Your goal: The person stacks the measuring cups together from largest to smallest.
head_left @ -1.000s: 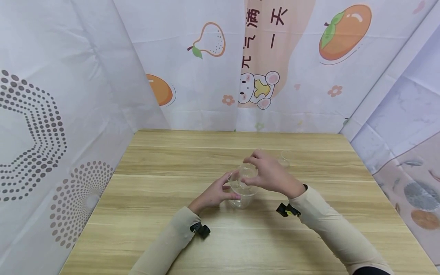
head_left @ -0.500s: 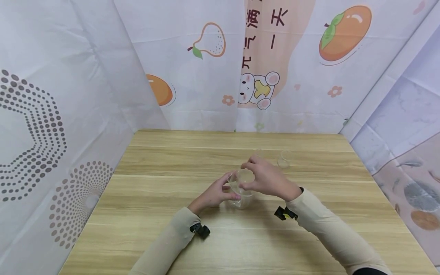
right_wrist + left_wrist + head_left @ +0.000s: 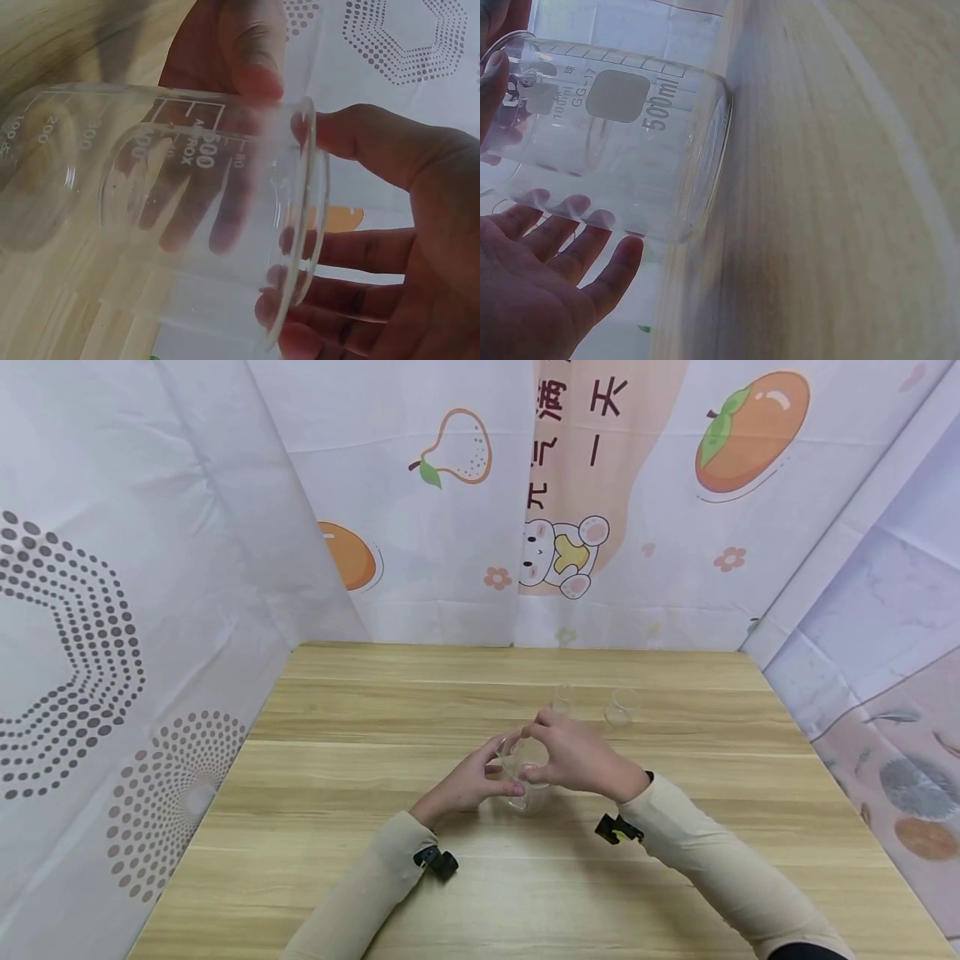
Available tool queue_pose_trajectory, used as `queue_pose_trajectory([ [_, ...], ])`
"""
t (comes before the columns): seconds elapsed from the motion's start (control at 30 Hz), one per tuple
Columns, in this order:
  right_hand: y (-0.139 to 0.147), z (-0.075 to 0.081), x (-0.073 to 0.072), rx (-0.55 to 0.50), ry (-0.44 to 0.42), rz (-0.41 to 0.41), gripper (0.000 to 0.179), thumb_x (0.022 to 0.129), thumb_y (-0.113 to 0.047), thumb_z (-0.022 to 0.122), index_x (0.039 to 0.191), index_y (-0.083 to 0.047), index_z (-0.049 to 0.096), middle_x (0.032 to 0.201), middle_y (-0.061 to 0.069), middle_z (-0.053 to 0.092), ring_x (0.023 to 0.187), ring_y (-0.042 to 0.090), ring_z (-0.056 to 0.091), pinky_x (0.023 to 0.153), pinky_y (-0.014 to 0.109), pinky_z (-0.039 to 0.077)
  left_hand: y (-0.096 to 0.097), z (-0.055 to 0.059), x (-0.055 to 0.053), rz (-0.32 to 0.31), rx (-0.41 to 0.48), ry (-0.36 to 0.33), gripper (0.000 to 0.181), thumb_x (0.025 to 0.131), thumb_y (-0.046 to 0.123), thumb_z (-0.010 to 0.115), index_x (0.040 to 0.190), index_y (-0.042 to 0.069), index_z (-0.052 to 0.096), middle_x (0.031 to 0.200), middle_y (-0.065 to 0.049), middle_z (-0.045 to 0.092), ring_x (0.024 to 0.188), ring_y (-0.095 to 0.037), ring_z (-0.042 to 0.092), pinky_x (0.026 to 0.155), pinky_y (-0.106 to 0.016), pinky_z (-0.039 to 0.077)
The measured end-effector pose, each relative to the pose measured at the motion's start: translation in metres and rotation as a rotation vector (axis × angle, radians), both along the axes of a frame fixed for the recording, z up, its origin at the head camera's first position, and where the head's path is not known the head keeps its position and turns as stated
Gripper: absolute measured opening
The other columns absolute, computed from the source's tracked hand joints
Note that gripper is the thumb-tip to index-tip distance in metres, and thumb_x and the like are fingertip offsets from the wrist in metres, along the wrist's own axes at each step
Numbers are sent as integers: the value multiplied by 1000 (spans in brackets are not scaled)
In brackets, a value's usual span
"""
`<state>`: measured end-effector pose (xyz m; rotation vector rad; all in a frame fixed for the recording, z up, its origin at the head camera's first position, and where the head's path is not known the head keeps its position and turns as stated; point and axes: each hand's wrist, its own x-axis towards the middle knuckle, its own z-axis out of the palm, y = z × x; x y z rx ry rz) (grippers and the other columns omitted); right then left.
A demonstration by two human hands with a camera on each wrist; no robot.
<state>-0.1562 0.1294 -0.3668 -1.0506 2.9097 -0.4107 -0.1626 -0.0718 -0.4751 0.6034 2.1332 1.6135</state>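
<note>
A clear glass 500 ml beaker [image 3: 534, 802] stands upright on the wooden table. My left hand [image 3: 474, 781] holds it around its left side, and its printed scale shows in both wrist views. Inside its mouth sits a smaller glass beaker [image 3: 319, 214], marked 100 ml, largely sunk within the larger wall. My right hand [image 3: 573, 753] grips the small beaker at its rim from above, thumb on one side and fingers on the other. The two rims lie close together in the right wrist view. Whether the small beaker's base touches the bottom is hard to tell; a gap shows beneath it.
Farther back on the table [image 3: 360, 710] stand two more clear glass vessels: a narrow one [image 3: 562, 697] just behind my right hand and a wider one [image 3: 620, 707] to its right. Patterned curtains [image 3: 420, 552] hang around the back and sides.
My right hand has shifted left and slightly down, lowering the small beaker deeper into the large one. The narrow glass at the back has come into sight. My left hand has stayed put.
</note>
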Motion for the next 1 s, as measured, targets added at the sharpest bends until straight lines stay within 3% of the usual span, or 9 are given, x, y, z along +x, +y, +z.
queue_pose_trajectory([
  [0.2,-3,0,0,26,-4,5,54,75,-40,82,117,-8,69,93,2,58,65,8,47,58,21,43,0,5,2,-3,4,-1,85,85,27,77,153,25,27,158,0,30,141,-27,40,113,-51,37],
  [0.57,-9,-5,-3,67,2,21,44,75,-36,82,112,-13,71,89,1,60,63,9,47,55,23,44,-1,-2,-1,-22,26,11,85,86,27,76,154,28,25,158,1,30,137,-29,45,113,-50,37],
  [1.0,-16,-10,-3,144,52,52,41,75,-38,83,107,-16,71,90,1,67,73,15,62,59,30,52,0,1,1,-15,42,13,85,86,23,76,154,23,26,157,-2,33,139,-31,42,112,-50,39],
])
